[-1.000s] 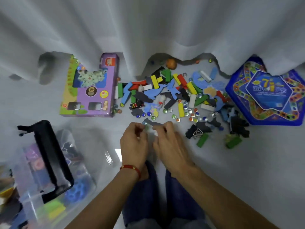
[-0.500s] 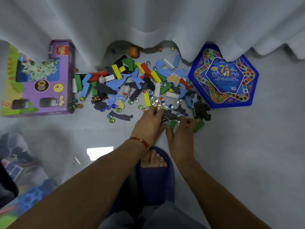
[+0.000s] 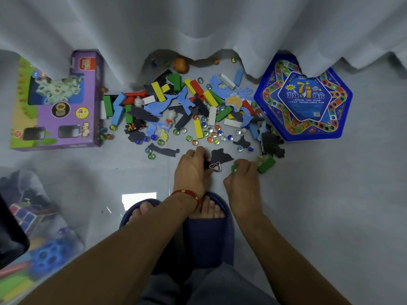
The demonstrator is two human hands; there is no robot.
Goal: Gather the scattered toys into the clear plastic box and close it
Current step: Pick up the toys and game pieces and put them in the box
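A: Crouching over the pile now, both hands are down at its near edge. The left hand point(image 3: 191, 170) has its fingers curled onto a dark foam piece point(image 3: 220, 156), with a small wire triangle point(image 3: 215, 166) lying just beside them.

B: And the right hand point(image 3: 242, 179)?

A: Fingers bunched tight around a small green block point(image 3: 234, 168). A second green block point(image 3: 267, 165) lies just right of that hand, touching nothing but floor as far as I can see.

B: So how far along are we?

A: Early, I'd say. The bulk of the toys are not yet gathered: coloured blocks point(image 3: 198, 128), blue foam animals point(image 3: 161, 103), dark cutouts and marbles point(image 3: 195, 142) spread from the purple carton point(image 3: 66, 102) at far left to the blue hexagonal game box point(image 3: 308, 100) at far right. A few marbles and an orange ball point(image 3: 181, 64) sit right under the curtain point(image 3: 198, 23) hem.

B: Where's the clear box?

A: Near left corner, well apart from the pile. The box point(image 3: 72, 225) already has some things inside: a blue holed ball point(image 3: 49, 256), a puzzle cube, bright bits lower down. A black edge point(image 3: 11, 238) cuts the frame's left side; I take it for the lid or handle, but can't be sure.

B: So not closed.

A: Seemingly not, though the view is too partial to be certain. What's left, in my judgement, is nearly everything: many handfuls carried left, the stray marbles chased, then the lid.
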